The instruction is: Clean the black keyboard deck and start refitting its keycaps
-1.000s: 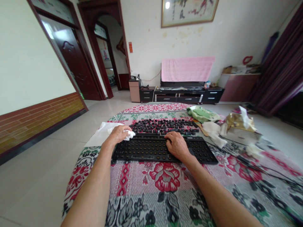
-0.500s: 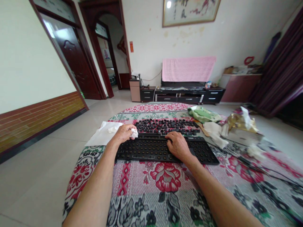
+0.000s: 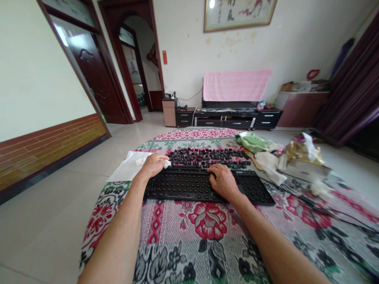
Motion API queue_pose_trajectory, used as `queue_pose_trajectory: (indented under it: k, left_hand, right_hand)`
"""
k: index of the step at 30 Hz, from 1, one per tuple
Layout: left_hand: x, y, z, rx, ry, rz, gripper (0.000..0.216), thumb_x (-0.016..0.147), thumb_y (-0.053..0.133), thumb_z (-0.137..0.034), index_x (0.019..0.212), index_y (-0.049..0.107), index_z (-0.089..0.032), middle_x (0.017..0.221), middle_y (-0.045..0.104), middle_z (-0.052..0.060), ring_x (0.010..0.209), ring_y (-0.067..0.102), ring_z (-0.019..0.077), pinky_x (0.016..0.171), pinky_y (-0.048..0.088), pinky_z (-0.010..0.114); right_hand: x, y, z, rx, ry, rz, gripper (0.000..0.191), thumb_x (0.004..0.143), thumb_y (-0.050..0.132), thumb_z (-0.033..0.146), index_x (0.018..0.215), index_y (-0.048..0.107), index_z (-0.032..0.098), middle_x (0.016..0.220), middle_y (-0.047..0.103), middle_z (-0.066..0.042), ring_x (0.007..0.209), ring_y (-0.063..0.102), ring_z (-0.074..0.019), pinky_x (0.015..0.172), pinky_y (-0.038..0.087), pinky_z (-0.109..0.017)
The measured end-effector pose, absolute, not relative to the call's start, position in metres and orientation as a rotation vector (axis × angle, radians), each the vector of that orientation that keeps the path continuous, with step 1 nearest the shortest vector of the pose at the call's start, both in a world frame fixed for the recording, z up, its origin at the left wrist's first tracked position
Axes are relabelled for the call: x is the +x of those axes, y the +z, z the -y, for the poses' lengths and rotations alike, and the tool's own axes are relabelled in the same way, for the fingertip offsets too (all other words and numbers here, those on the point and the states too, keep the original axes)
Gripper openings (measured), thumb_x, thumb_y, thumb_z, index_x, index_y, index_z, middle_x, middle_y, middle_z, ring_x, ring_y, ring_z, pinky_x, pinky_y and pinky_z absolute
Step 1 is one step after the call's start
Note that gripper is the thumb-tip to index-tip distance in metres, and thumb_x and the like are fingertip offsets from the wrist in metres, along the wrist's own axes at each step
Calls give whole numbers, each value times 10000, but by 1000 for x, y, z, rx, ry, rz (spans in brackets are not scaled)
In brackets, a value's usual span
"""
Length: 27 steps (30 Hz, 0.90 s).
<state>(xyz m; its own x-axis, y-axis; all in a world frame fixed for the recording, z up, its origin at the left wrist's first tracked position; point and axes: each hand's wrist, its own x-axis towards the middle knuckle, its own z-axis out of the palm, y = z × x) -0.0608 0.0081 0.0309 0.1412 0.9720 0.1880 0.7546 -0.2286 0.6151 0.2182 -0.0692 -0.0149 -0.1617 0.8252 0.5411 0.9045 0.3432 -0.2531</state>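
A black keyboard frame [image 3: 189, 187] with its keycaps off lies on a flowered tablecloth [image 3: 204, 228]. Behind it is a heap of loose black keycaps [image 3: 207, 157]. My left hand [image 3: 153, 165] is closed round a crumpled white tissue [image 3: 166, 163] at the frame's upper left corner. Resting on the frame's right half, my right hand [image 3: 222, 181] has its fingers curled and pressing down on the frame.
A white paper sheet [image 3: 127, 167] lies at the table's left edge. To the right are a green cloth [image 3: 254, 142], white tissues [image 3: 268, 165], a tissue box [image 3: 304, 161] and dark cables [image 3: 331, 215]. A TV stand [image 3: 227, 118] stands by the far wall.
My left hand with the tissue has shifted slightly right and back along the frame's top left corner. My right hand has stayed on the frame.
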Motion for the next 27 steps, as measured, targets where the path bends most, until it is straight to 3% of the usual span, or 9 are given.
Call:
queue_pose_trajectory:
  k: [5,12,17,21,27]
  left_hand:
    - [-35,28,0,2240,858,-1503,482,668,560,-150,1144,600,-213,976,679,7,832,606,155,790,437,249]
    - [-9,16,6,2583,730,-1324,255,687,505,-81,827,694,-179,831,641,30,754,584,140,743,432,237]
    - [-31,22,2,2466,591,-1503,200,657,562,-114,768,708,-194,791,658,13,729,582,140,700,421,228]
    - [-57,32,0,2183,457,-1844,196,641,591,-163,785,717,-206,644,631,-5,594,546,134,591,397,231]
    - [-63,36,1,2114,594,-1839,212,616,605,-190,796,715,-206,660,632,-9,618,551,139,575,390,227]
  right_hand:
    - [218,-14,69,-1505,-163,2007,215,750,487,118,872,657,168,973,616,-76,913,521,-199,863,384,-322]
    - [218,-15,69,-1497,-173,2017,215,751,486,114,874,658,158,956,617,-74,909,520,-197,870,380,-319]
    - [219,-15,69,-1505,-168,2014,218,755,486,120,880,661,159,967,617,-74,916,518,-196,871,379,-313]
    - [218,-14,69,-1513,-160,2009,217,754,488,121,878,662,162,978,617,-72,913,519,-193,869,378,-309]
    - [219,-15,68,-1512,-159,2010,223,759,483,123,887,660,165,978,616,-73,921,517,-196,867,378,-315]
